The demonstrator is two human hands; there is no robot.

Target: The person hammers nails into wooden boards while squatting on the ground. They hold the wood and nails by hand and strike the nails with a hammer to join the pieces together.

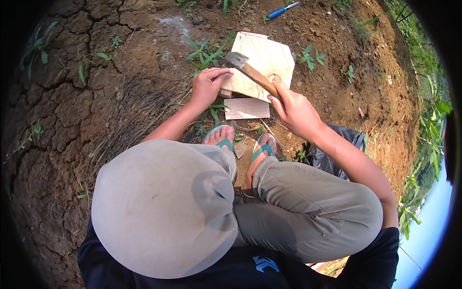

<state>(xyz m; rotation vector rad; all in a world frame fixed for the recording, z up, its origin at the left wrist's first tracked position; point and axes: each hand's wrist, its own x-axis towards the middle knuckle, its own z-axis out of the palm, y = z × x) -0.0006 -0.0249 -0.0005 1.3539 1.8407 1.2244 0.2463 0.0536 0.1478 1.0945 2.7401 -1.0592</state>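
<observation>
My right hand (297, 111) is wrapped round the wooden handle of a hammer (257, 77). The hammer's metal head is up and to the left, over the left part of a pale wooden board (272, 53) with cut corners. At the board's left edge, close to the hammer head, my left hand (207, 86) is closed in a pinch; what its fingertips hold is too small to make out. Under the board's lower left corner a small wood block (225, 93) shows. A smaller rectangular wood piece (246, 109) lies just nearer to me.
A blue-handled tool (279, 11) with a thin metal shaft lies on the soil beyond the board. My feet in green flip-flops (222, 143) are close to the smaller piece. Black plastic sheeting (332, 151) lies by my right leg. Dry grass (139, 108) and small plants (310, 59) surround the boards.
</observation>
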